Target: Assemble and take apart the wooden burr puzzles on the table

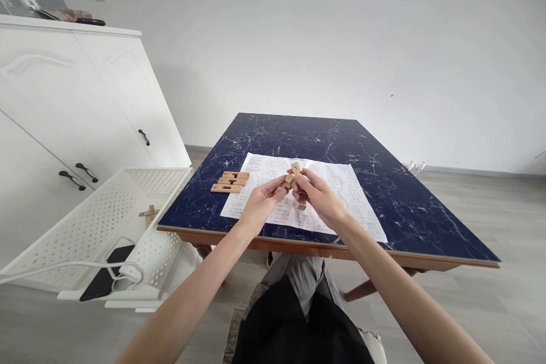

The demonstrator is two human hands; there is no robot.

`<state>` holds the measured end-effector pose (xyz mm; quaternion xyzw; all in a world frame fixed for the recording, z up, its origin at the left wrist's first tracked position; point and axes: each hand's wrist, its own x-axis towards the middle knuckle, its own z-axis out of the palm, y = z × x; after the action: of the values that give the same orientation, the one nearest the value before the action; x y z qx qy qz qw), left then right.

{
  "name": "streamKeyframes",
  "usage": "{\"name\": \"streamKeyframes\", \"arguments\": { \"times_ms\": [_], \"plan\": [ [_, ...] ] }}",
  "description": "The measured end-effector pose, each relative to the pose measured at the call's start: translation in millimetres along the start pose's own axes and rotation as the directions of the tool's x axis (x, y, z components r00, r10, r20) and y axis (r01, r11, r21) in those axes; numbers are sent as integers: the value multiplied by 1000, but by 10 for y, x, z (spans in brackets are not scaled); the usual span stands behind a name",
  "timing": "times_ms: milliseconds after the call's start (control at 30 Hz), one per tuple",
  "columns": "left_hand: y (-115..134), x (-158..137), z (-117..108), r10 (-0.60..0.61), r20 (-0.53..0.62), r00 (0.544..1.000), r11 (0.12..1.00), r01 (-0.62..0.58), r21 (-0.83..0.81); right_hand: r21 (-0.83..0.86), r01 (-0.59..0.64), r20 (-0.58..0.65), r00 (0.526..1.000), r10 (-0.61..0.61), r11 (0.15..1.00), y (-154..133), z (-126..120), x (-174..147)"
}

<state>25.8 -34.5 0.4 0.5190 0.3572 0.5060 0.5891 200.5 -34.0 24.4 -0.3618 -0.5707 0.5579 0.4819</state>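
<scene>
Wooden pieces in hand [296, 182]: small joined cluster of light wood blocks, held above the sheet, between both hands; one block end sticks up past the fingertips, another pokes out below the R palm.
Right hand [318, 193]: closed round the cluster, fingers wrapped over it, thumb side twd the L hand; holding the wood.
Left hand [260, 202]: fingertips pinched narrow on the cluster's L end, touching it; palm turned down, just beside the R hand.
Paper sheet [341, 182]: white, printed w/ fine text, flat on the table right under both hands; runs out further to the R of the R hand.
Loose wooden bars [230, 181]: three flat slotted bars side by side, on the table to the L of the L hand, near it, partly at the sheet's L edge; untouched.
Table [384, 182]: dark blue marbled top, wood rim; beneath and beyond the hands.
White basket [106, 210]: perforated plastic, well L of and below the L hand, beside the table; holds a small wooden piece, a dark flat item, a white cable.
Cabinet [63, 114]: white, dark handles, far L behind the basket.
</scene>
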Motion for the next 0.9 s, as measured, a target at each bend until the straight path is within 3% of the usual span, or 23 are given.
{"name": "streamKeyframes", "arguments": {
  "times_ms": [200,467,633,767,900],
  "plan": [
    [70,-20,-41,-14,74,997,1000,12,25,-37,19,-4,1000,-20,999,-2,-70,-19],
    [45,50,-45,-95,19,995,992,97,-83,-77,21,63,998,-16,997,-100,-149,-32],
    [58,117,-52,-99,-34,995,989,95,-114,-293,80,175,984,-29,953,-129,-211,-38],
    [69,197,-45,-59,-19,998,996,57,-72,-364,123,143,987,-75,923,-126,-234,18],
    [98,355,-45,-50,66,997,997,54,-60,-491,143,91,989,-112,859,-114,-314,166]
  ]
}}
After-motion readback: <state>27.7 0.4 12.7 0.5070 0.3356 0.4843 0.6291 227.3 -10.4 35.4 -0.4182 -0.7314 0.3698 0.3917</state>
